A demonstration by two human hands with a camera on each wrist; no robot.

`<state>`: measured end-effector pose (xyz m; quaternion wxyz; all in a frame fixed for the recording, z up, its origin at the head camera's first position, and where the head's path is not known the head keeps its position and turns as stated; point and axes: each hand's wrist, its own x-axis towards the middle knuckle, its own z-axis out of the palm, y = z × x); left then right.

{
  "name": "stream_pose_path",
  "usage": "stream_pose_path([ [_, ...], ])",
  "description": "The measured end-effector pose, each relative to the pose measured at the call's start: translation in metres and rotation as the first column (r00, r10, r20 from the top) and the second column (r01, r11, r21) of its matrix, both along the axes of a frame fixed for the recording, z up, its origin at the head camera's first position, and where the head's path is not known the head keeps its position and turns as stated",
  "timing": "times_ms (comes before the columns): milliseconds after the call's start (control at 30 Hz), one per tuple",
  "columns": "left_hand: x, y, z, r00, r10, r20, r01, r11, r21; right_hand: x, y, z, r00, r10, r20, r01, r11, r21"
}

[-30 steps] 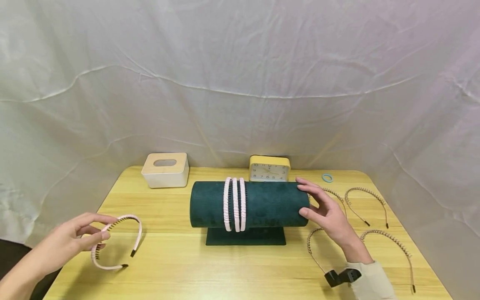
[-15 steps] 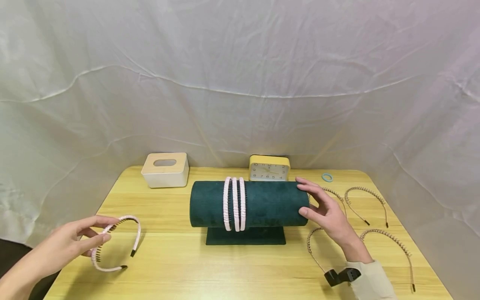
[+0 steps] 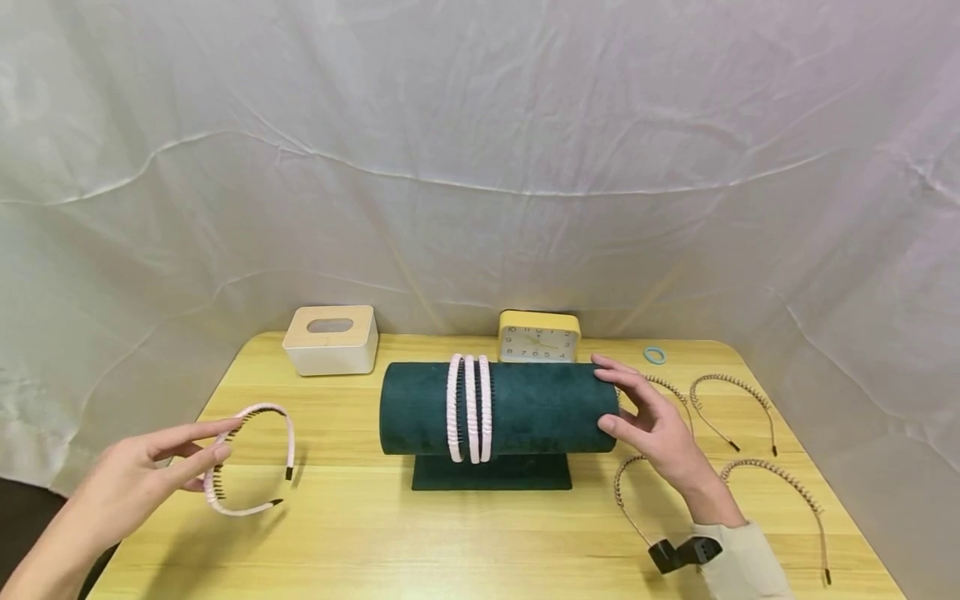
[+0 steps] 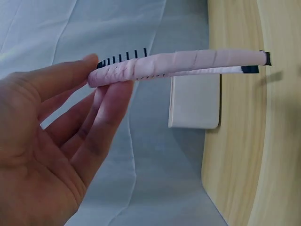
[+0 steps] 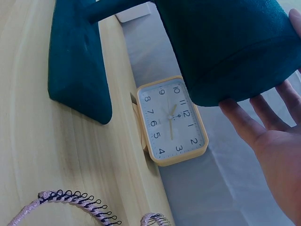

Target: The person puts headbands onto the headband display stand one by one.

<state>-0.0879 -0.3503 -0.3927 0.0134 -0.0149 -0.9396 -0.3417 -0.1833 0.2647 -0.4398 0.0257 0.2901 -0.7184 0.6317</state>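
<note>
Left hand pinches the pink headband at its arch, springy and light; right hand, fingers straight, steadies the green roll at three o'clock.

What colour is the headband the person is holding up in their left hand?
Pale pink, with dark teeth along the inside: the headband pinched by the left hand shows best in the left wrist view.
</note>
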Motion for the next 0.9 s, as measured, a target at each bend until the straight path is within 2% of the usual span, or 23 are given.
stream_pose_path([
  [300, -0.005, 0.024, 0.002, 0.997, 0.052, -0.053, -0.050, 0.998, 0.038, 0.000, 0.002, -0.002, 1.000, -0.004, -0.003, 0.004, 1.000, 0.001],
  [400, -0.007, 0.031, 0.002, 0.998, 0.047, -0.051, -0.045, 0.998, 0.044, -0.001, 0.002, -0.003, 1.000, -0.003, -0.002, 0.003, 1.000, -0.001],
  [533, -0.009, 0.041, 0.002, 0.999, 0.004, -0.047, -0.001, 0.998, 0.056, -0.001, 0.001, -0.003, 1.000, -0.004, -0.004, 0.004, 1.000, 0.002],
  [633, -0.010, 0.049, 0.004, 0.997, -0.022, -0.071, 0.026, 0.998, 0.057, -0.001, 0.001, -0.003, 1.000, -0.005, -0.006, 0.005, 1.000, 0.004],
  [800, -0.010, 0.062, 0.011, 0.993, -0.013, -0.115, 0.022, 0.997, 0.078, -0.002, 0.002, -0.004, 1.000, 0.001, -0.014, -0.001, 1.000, -0.002],
  [900, -0.011, 0.071, 0.014, 0.991, -0.005, -0.134, 0.021, 0.993, 0.117, -0.003, 0.002, -0.005, 1.000, 0.004, -0.019, -0.004, 1.000, -0.004],
])
